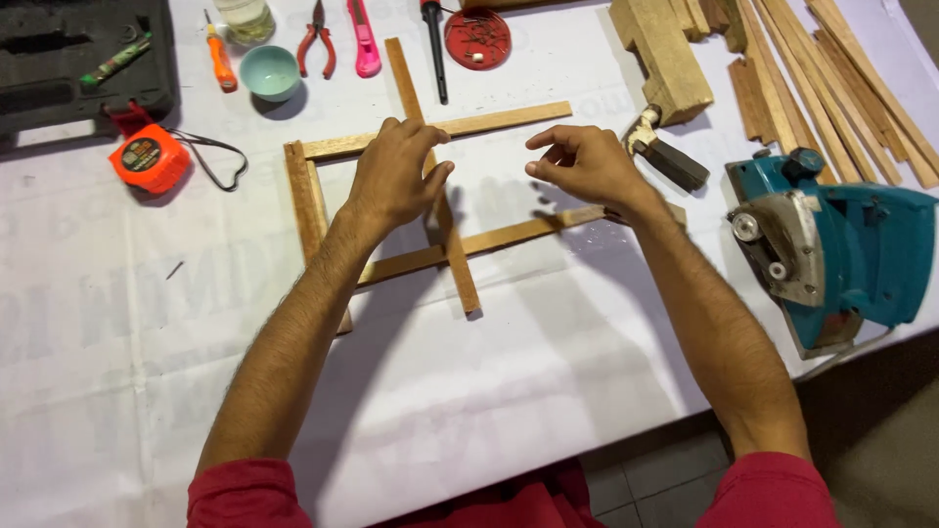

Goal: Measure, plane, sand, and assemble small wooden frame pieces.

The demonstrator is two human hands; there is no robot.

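Several thin wooden strips lie as a rough frame on the white table cover. A long strip (456,244) runs near to far and crosses the top strip (499,121) and the lower strip (509,235); another strip (305,200) forms the left side. My left hand (396,176) rests over the crossing of the long strip and the top strip, fingers spread, touching the wood. My right hand (582,161) hovers just right of it above the frame, fingers loosely curled, holding nothing.
A teal circular saw (841,249) sits at the right edge. Wood strips (831,88) and a block (670,59) are piled far right. An orange tape measure (149,158), pliers (315,44), pink cutter (364,39), small bowl (270,71), red lid of nails (477,39) and black case (78,59) line the far side.
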